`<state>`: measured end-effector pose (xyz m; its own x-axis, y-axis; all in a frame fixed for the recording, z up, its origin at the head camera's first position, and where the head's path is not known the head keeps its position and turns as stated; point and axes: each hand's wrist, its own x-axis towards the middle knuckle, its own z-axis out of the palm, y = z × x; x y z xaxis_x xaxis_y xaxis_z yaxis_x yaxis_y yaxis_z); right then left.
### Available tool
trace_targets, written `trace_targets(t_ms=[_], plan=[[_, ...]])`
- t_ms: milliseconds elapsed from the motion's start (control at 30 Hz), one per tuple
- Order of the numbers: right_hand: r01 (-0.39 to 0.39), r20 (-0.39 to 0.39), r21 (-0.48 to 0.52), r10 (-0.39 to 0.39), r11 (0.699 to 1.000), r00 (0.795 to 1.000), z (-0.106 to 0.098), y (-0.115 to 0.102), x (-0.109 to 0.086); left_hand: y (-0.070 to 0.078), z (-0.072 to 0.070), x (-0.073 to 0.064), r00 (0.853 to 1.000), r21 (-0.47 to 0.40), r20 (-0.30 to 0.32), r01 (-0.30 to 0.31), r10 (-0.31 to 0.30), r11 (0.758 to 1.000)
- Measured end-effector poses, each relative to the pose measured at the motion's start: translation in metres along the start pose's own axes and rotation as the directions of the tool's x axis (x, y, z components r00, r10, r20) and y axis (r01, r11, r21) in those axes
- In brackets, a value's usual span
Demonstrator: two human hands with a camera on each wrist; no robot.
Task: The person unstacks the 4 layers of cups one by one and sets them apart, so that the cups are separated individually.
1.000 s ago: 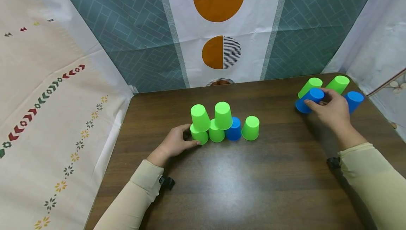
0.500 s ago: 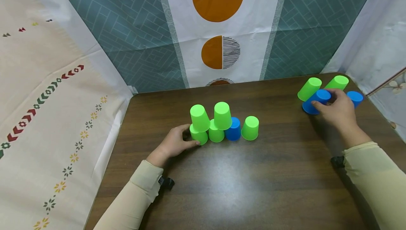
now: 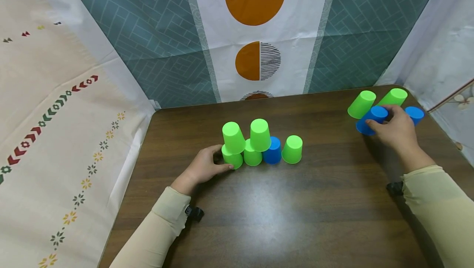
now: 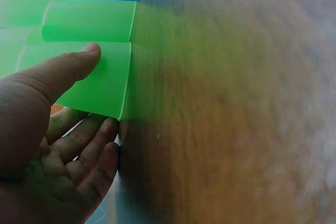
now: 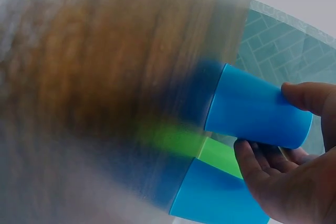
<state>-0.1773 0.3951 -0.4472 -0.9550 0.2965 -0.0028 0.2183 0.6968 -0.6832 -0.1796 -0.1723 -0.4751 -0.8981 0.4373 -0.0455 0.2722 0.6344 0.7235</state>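
Upside-down plastic cups stand in a row mid-table. My left hand holds the row's leftmost green cup, thumb on its near side and fingers at its outer side. To its right are a green cup, a blue cup and another green cup. Two green cups, a left one and a right one, rest on top of the row. At far right, my right hand grips a blue cup between thumb and fingers, its rim downward.
Beside the right hand stand a green cup, a second green cup and a blue cup, partly behind the hand. The brown wooden table ends at a patterned cloth backdrop, with pale cloths at both sides.
My right hand has shifted right and slightly nearer with the blue cup, uncovering more of the green cup behind it. The left hand and the cup row stay where they were.
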Motion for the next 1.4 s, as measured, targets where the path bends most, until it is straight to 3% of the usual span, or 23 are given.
trace_targets(t_ms=[600,1000,1233,1400], plan=[[-0.009,0.005,-0.021,0.009,1.000,1.000,0.001,-0.001,0.001,-0.001,-0.001,-0.001,1.000,0.007,0.001,0.000,0.000,1.000],[0.061,-0.081,-0.057,-0.066,0.996,0.995,0.002,-0.016,-0.002,0.000,-0.001,-0.001,1.000,-0.002,0.004,0.004,-0.004,1.000],[0.137,-0.217,-0.004,-0.135,0.991,0.967,0.001,-0.041,-0.012,0.000,-0.001,-0.001,1.000,-0.005,0.006,0.005,-0.005,1.000],[0.207,-0.196,0.047,-0.195,0.977,0.961,0.006,-0.073,-0.028,0.000,-0.001,0.000,1.000,-0.006,0.009,0.007,-0.007,1.000]])
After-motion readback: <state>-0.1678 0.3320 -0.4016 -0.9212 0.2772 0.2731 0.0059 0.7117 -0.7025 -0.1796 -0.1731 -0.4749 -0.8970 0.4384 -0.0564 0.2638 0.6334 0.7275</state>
